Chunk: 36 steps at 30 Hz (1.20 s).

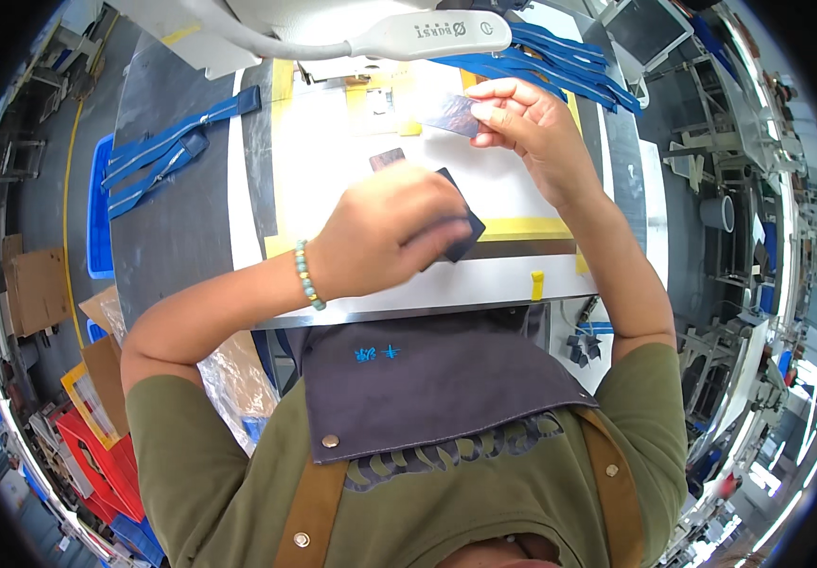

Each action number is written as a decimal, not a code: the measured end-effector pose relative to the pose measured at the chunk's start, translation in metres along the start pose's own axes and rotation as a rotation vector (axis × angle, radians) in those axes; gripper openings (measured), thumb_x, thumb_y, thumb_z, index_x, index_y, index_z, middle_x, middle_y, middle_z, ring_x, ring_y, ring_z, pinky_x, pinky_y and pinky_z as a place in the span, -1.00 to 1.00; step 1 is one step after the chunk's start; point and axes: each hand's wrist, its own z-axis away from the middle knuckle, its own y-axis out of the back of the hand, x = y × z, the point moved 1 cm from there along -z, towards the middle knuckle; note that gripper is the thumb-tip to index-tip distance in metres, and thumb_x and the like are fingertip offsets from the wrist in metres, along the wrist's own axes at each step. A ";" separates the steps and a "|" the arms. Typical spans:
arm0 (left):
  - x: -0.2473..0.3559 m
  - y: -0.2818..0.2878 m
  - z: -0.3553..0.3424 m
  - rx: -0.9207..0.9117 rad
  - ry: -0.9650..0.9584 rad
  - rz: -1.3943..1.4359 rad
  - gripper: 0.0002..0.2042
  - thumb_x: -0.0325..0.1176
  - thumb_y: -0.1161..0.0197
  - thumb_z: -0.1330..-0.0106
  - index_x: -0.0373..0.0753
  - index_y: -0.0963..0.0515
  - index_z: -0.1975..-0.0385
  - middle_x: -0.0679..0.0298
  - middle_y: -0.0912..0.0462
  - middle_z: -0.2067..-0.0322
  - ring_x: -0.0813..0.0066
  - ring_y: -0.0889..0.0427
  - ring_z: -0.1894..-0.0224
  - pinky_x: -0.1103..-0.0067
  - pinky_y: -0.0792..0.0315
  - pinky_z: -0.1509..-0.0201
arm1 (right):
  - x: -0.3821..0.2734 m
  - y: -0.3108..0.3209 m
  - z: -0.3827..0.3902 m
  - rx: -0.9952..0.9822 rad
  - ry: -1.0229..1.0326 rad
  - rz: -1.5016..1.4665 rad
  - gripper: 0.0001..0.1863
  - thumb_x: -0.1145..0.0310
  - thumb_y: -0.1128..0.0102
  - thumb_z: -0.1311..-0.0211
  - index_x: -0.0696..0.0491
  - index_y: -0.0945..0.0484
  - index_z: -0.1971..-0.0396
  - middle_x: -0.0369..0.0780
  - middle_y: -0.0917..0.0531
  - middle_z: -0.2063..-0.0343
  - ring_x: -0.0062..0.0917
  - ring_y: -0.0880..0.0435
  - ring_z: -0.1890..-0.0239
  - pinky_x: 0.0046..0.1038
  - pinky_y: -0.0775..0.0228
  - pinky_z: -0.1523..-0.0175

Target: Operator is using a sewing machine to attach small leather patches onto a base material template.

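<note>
My left hand (385, 227), a beaded bracelet at its wrist, is closed and somewhat blurred over the front of the white work surface (333, 180). Between its thumb and fingers is a dark blue rectangular piece (470, 239), partly covered by the hand. A small brownish flat piece (387, 158) shows just beyond the knuckles; whether the hand touches it, I cannot tell. Farther right, my right hand (532, 128) pinches a thin, shiny grey rectangular piece (451, 115) by its right end, near the small metal plate (382, 100) in the work surface.
Overhead reaches a white lamp (437, 35) on a bent neck. Blue striped straps (177, 151) lie at left, and more blue straps (560, 62) are piled at far right. Yellow tape (513, 229) borders the work surface. Left of the table are a blue bin (100, 213) and a cardboard box (35, 289).
</note>
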 end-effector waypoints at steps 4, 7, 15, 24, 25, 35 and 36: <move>-0.016 0.021 0.008 0.448 0.695 0.229 -0.82 -0.43 -0.52 -0.31 -0.31 -0.63 0.30 0.27 -0.69 0.46 0.60 -0.69 0.42 0.63 -0.54 0.29 | -0.004 -0.015 0.003 -0.007 0.019 -0.152 -0.67 0.46 -0.35 -0.38 0.25 -0.59 -0.08 -0.24 -0.71 0.14 -0.61 -0.78 0.18 -0.58 -0.63 -0.02; -0.018 0.025 0.015 0.302 0.693 0.136 -0.79 -0.49 -0.48 -0.38 -0.32 -0.57 0.13 0.31 -0.67 0.28 0.65 -0.67 0.25 0.67 -0.54 0.16 | -0.006 -0.031 0.008 -0.010 -0.001 -0.145 -0.65 0.50 -0.33 -0.40 0.21 -0.56 -0.12 -0.23 -0.66 0.07 -0.60 -0.78 0.12 -0.58 -0.63 -0.09; -0.016 0.021 0.015 0.385 0.892 0.747 -0.78 -0.40 -0.28 -0.56 -0.37 -0.49 -0.04 0.16 -0.68 0.06 0.47 -0.77 0.08 0.59 -0.68 0.07 | -0.004 -0.070 0.027 -0.069 0.656 0.736 -0.60 0.46 -0.49 -0.22 0.20 -0.68 -0.06 -0.02 -0.80 0.09 -0.21 -0.85 0.20 -0.35 -0.68 0.01; -0.042 0.056 0.046 0.390 1.013 0.838 -0.78 -0.31 -0.01 -0.63 -0.28 -0.47 -0.07 0.01 -0.75 -0.08 0.48 -0.72 0.12 0.58 -0.51 0.03 | 0.011 -0.029 -0.014 -0.009 0.861 1.235 -0.83 0.31 -0.47 -0.22 0.06 -0.66 0.39 -0.27 -0.67 0.40 -0.38 -0.71 0.36 -0.34 -0.52 0.32; -0.043 0.061 0.047 0.440 1.009 0.908 -0.79 -0.31 0.00 -0.64 -0.27 -0.46 -0.08 0.01 -0.75 -0.07 0.47 -0.73 0.11 0.57 -0.51 0.02 | 0.016 -0.026 -0.022 -0.004 0.938 1.233 -0.79 0.26 -0.47 -0.23 0.03 -0.63 0.45 -0.27 -0.61 0.46 -0.40 -0.68 0.40 -0.34 -0.50 0.34; -0.058 0.062 0.045 0.435 0.730 0.384 -0.82 -0.55 -0.19 -0.56 -0.34 -0.54 -0.08 0.19 -0.70 0.14 0.56 -0.77 0.18 0.57 -0.71 -0.01 | 0.006 -0.021 -0.045 0.009 0.558 0.632 -0.72 0.39 -0.15 -0.48 0.14 -0.66 -0.07 -0.04 -0.74 0.03 -0.16 -0.72 -0.02 -0.23 -0.56 -0.14; -0.057 0.061 0.040 0.441 0.663 0.249 -0.81 -0.60 -0.23 -0.52 -0.34 -0.61 -0.06 0.22 -0.70 0.14 0.57 -0.76 0.20 0.56 -0.73 -0.02 | 0.010 -0.019 -0.048 0.014 0.557 0.632 -0.72 0.39 -0.15 -0.48 0.14 -0.66 -0.07 -0.04 -0.74 0.03 -0.16 -0.72 -0.02 -0.23 -0.56 -0.14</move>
